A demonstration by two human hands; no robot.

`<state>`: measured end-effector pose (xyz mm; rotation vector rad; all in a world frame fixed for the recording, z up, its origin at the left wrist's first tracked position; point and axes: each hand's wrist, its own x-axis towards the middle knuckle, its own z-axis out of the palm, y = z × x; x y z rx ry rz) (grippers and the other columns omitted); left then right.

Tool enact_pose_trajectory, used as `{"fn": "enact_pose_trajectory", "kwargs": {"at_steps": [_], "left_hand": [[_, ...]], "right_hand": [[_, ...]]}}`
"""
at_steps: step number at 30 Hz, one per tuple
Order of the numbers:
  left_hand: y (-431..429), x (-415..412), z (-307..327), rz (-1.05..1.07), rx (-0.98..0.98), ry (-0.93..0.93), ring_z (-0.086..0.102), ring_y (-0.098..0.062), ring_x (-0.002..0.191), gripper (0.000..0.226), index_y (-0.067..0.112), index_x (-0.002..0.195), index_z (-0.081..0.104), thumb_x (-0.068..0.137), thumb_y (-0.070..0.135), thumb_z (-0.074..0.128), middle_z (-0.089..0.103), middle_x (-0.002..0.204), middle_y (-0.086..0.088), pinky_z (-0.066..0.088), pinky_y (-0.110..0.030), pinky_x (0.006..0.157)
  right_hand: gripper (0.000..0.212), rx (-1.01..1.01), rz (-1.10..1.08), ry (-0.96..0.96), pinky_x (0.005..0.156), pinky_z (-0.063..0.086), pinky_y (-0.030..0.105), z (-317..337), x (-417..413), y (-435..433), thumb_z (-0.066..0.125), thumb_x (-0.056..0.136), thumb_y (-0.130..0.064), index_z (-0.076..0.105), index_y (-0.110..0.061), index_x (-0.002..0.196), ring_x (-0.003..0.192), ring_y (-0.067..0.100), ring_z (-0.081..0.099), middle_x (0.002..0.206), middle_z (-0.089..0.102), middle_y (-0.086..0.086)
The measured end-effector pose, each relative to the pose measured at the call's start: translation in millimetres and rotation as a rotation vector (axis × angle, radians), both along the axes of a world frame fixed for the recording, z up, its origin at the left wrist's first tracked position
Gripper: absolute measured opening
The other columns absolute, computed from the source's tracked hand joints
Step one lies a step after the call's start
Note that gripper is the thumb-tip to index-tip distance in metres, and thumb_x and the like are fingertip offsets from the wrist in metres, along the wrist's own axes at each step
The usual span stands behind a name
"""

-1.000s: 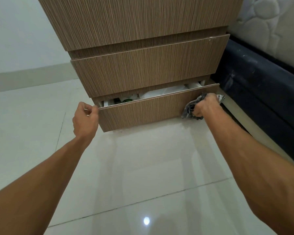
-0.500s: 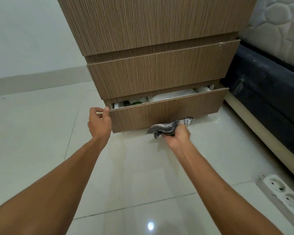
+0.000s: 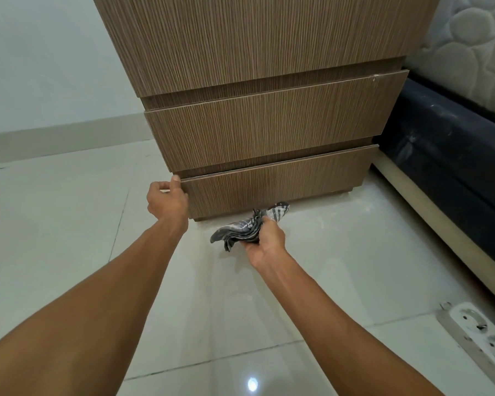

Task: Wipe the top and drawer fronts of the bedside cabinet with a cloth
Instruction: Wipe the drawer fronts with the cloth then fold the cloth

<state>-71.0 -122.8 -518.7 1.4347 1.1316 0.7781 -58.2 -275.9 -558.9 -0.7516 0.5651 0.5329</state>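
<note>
Low against the pale glossy tiled floor (image 3: 69,224) in the head view stands the bedside cabinet (image 3: 255,67), faced in brown laminate with fine vertical grain; its top is cut off by the frame. Two flat handleless drawer fronts show below a taller panel, the middle drawer (image 3: 263,130) and the bottom drawer (image 3: 277,184), the latter sitting nearly flush. The left hand (image 3: 166,201) touches the bottom drawer's left end, thumb at the top corner, its grip loosely curled with nothing inside. The right hand (image 3: 265,241) has its grip closed around a crumpled grey-and-white striped cloth (image 3: 240,228), held just above the floor in front of the cabinet's base, apart from the drawer front. Right of the cabinet run a dark bed base (image 3: 455,144) and quilted white mattress (image 3: 469,47). A white socket strip (image 3: 480,335) lies at the lower right, partly cut off.
</note>
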Motion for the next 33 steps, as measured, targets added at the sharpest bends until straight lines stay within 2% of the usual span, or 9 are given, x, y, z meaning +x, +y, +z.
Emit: {"fn": "enact_pose_trajectory", "kwargs": {"at_steps": [6,8,12,14,19,22,25,29,33], "left_hand": [[1.4,4.2,0.4,0.020,-0.034,-0.048,0.063,-0.016,0.072,0.017,0.013,0.095,0.053,0.099,0.030,0.053,0.058,0.072,0.003,0.041,-0.016,0.052],[1.5,4.4,-1.0,0.015,-0.022,-0.046,0.064,-0.016,0.072,0.017,0.014,0.095,0.052,0.099,0.031,0.052,0.060,0.074,0.001,0.040,-0.016,0.051],[2.7,6.6,-2.9,0.009,0.006,-0.027,0.064,-0.015,0.072,0.016,0.015,0.096,0.050,0.100,0.031,0.051,0.062,0.080,-0.002,0.040,-0.016,0.051],[4.4,6.0,-4.3,0.006,0.026,-0.014,0.065,-0.015,0.073,0.015,0.016,0.097,0.050,0.100,0.031,0.051,0.062,0.079,0.000,0.045,-0.019,0.056],[13.4,-7.3,0.3,0.056,0.062,-0.045,0.061,-0.010,0.063,0.019,0.016,0.095,0.049,0.099,0.034,0.052,0.058,0.073,0.004,0.050,-0.023,0.060],[14.9,-9.9,0.7,0.072,0.118,-0.058,0.058,-0.006,0.061,0.019,0.015,0.096,0.048,0.099,0.034,0.050,0.055,0.073,0.007,0.052,-0.021,0.061],[4.7,15.7,-18.3,0.043,0.078,-0.027,0.059,-0.009,0.059,0.021,0.016,0.090,0.046,0.099,0.034,0.050,0.056,0.071,0.006,0.050,-0.020,0.058],[8.3,14.9,-15.1,0.044,0.112,-0.036,0.061,-0.010,0.059,0.022,0.018,0.085,0.045,0.099,0.034,0.050,0.058,0.072,0.006,0.052,-0.020,0.060],[5.9,14.8,-16.4,0.057,0.102,-0.028,0.063,-0.008,0.062,0.030,0.025,0.072,0.039,0.099,0.033,0.051,0.058,0.074,0.007,0.053,-0.020,0.063]], "right_hand": [[0.017,0.030,0.114,0.045,0.093,0.054,0.050,-13.3,-6.0,12.8,0.047,0.102,-0.008,0.060,0.002,0.096,0.074,0.029,0.062,0.083,0.062,0.016],[0.019,0.050,0.151,0.065,0.096,0.053,0.054,-20.1,-7.3,26.3,0.047,0.102,-0.010,0.061,0.004,0.106,0.079,0.032,0.064,0.088,0.064,0.019],[0.039,0.105,0.206,0.152,0.094,0.050,0.057,-29.3,-9.2,59.1,0.042,0.104,-0.018,0.055,0.009,0.129,0.103,0.041,0.064,0.119,0.064,0.029],[0.042,0.164,0.195,0.162,0.094,0.048,0.054,-27.8,-6.3,70.5,0.037,0.106,-0.021,0.054,0.008,0.131,0.101,0.041,0.062,0.118,0.063,0.028],[0.050,0.291,0.120,0.145,0.106,0.036,0.055,-8.7,21.5,78.1,0.031,0.107,-0.034,0.053,0.000,0.135,0.129,0.041,0.049,0.136,0.054,0.025],[0.052,0.276,0.111,0.172,0.112,0.033,0.054,-2.1,43.0,58.0,0.024,0.105,-0.036,0.054,-0.003,0.131,0.127,0.037,0.049,0.124,0.057,0.022],[0.055,0.170,0.039,0.137,0.113,0.035,0.053,-23.6,86.5,18.1,0.021,0.103,-0.034,0.055,-0.004,0.134,0.128,0.037,0.051,0.137,0.055,0.023],[0.047,0.064,-0.037,0.132,0.089,0.046,0.042,-24.8,115.5,-19.5,0.019,0.103,-0.031,0.059,-0.009,0.090,0.088,0.026,0.058,0.097,0.059,0.012],[0.046,-0.001,-0.101,0.135,0.099,0.041,0.044,-26.0,139.8,-56.4,0.021,0.102,-0.033,0.057,-0.010,0.086,0.092,0.027,0.058,0.097,0.058,0.011]]}}
